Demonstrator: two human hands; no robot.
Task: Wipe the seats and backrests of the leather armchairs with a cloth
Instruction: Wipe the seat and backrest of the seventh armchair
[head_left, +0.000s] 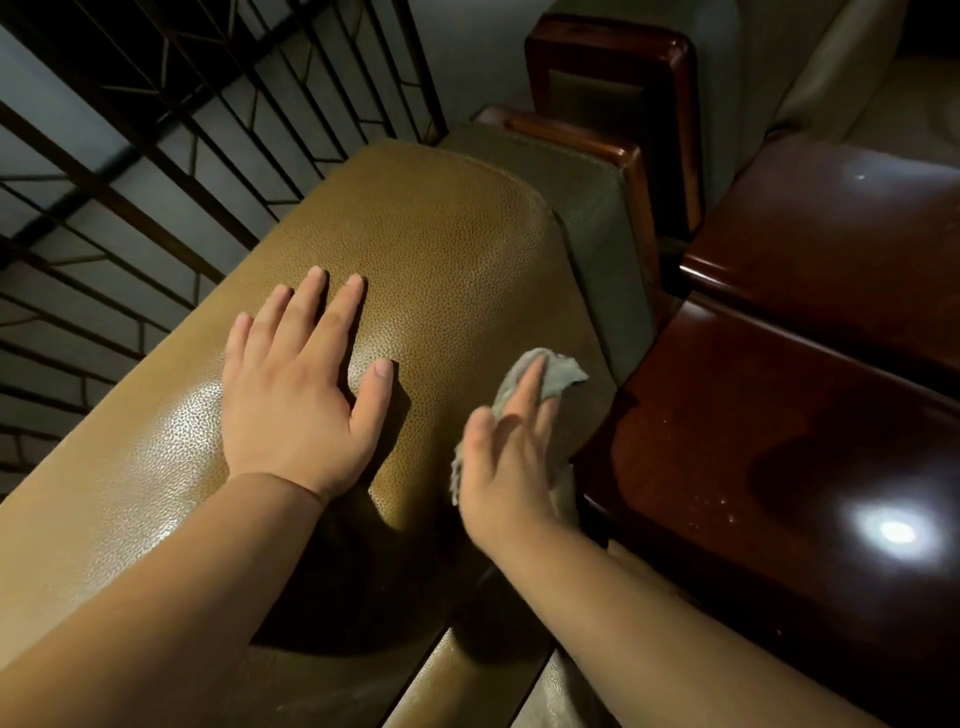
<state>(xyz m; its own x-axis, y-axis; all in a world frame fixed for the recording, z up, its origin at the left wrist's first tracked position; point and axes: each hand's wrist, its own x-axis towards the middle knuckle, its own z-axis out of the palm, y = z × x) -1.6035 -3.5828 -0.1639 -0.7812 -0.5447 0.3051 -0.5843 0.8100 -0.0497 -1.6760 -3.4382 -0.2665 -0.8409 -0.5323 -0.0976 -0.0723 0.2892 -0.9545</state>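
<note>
Leather of the armchair backrest (441, 234) looks olive-tan, pebbled and glossy, with a bright sheen just left of the left hand (296, 395), which lies flat on it, fingers straight and spread. Right hand (506, 457) presses a small, crumpled grey cloth (556, 374) against the backrest's right edge with straight fingers. Beyond that hand stands a dark polished wooden table (810, 415).

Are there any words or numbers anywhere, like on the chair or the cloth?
None: no words, numbers or labels show on the leather armchair, the grey cloth, the dark wooden table or the metal railing.
</note>
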